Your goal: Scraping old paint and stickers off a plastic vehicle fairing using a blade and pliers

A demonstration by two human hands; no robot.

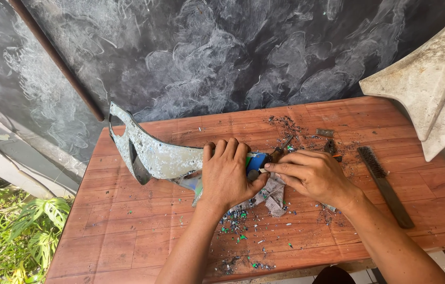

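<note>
**Two hands work a weathered curved panel on a wooden table**

Head view: the left hand (226, 172) presses palm-down at centre, fingers closed over the near end of a curved, paint-flaked grey panel (151, 153) that sweeps off towards 9 o'clock on the reddish wooden table (128, 231). A blue patch (256, 161) shows beside its fingertips. The right hand (314, 176), at 3 o'clock and touching the left, pinches a small dark-handled tool (280, 150) against that spot. Paint chips (238, 221) litter 6 o'clock. A wire brush (385, 184) lies further towards 3 o'clock; a white plastic stool (438, 84) stands at 2 o'clock.
</note>
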